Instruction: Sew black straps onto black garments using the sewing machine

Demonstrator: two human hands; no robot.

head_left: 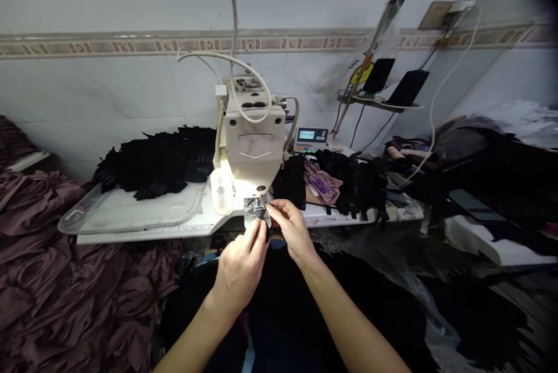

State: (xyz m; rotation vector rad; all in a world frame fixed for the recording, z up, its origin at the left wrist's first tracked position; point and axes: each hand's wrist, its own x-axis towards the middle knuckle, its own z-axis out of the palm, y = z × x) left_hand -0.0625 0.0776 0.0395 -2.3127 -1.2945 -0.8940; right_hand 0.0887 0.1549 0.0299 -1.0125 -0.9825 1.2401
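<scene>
Both of my hands work close together at the front of a white sewing machine (pixel 257 155). My left hand (pixel 244 262) pinches a small piece of black fabric (pixel 263 214) just below the presser foot (pixel 258 204). Just to the right of the foot, my right hand (pixel 290 225) has thumb and forefinger pressed together; what lies between them is too small to make out. The machine's lamp lights the metal needle plate (pixel 250 210). My fingers hide part of the fabric.
Black fabric pieces (pixel 161 158) are heaped on the clear plastic extension (pixel 131 210) at left. More black pieces (pixel 353 178) and a mauve cloth (pixel 322 181) lie at right, near a control panel (pixel 311 137). Mauve fabric (pixel 78 280) is piled at lower left; thread cones (pixel 407 88) stand behind.
</scene>
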